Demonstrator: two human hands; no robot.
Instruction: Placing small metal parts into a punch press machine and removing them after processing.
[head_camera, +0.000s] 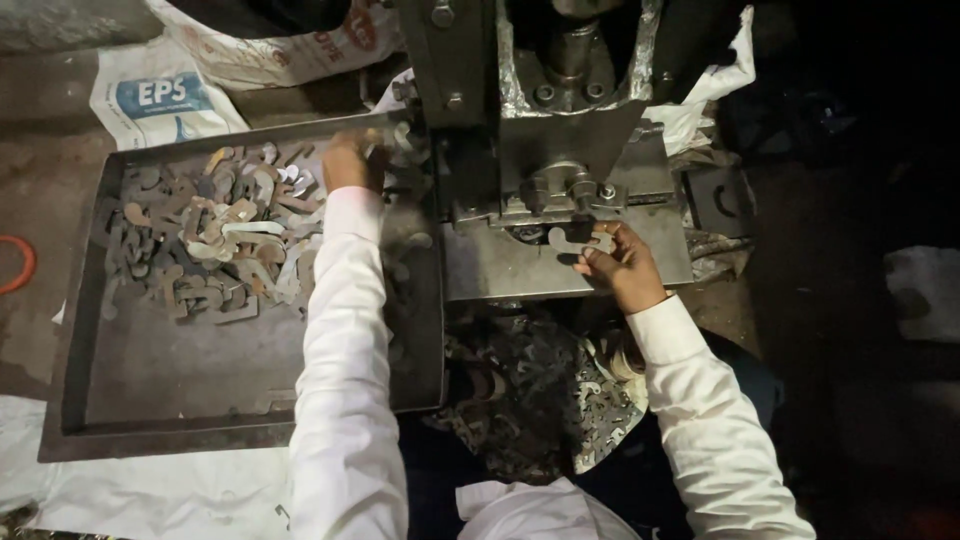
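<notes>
Right grip: right hand (622, 268) is pinching a flat, curved metal blank (578, 241) between fingertips and thumb, closed on it, at the front of the press bed (500, 270).
Left grip: left hand (350, 160) is reaching into the far right corner of the metal tray (150, 370), fingers curled down among the loose blanks (215, 240); whether it is closing on one, I cannot tell.
Blank and grip: the held blank is sticking out leftward past the fingertips, lying just under the die block (560, 190) of the press, its far end free.
Risk, fingers: the right fingertips are sitting very near the die; if the ram (572, 45) comes down while they are there, they are likely being caught.
Risk, seating: held only by one end, the blank is probably tilting or sliding off its seat, giving a bad stamp.
Risk, edges: the cut blanks look sharp, and the left hand is digging bare into the pile, so a cut seems possible.
Below: finished pieces (540, 400) are lying heaped beneath the front edge of the bed, between the two white sleeves.
</notes>
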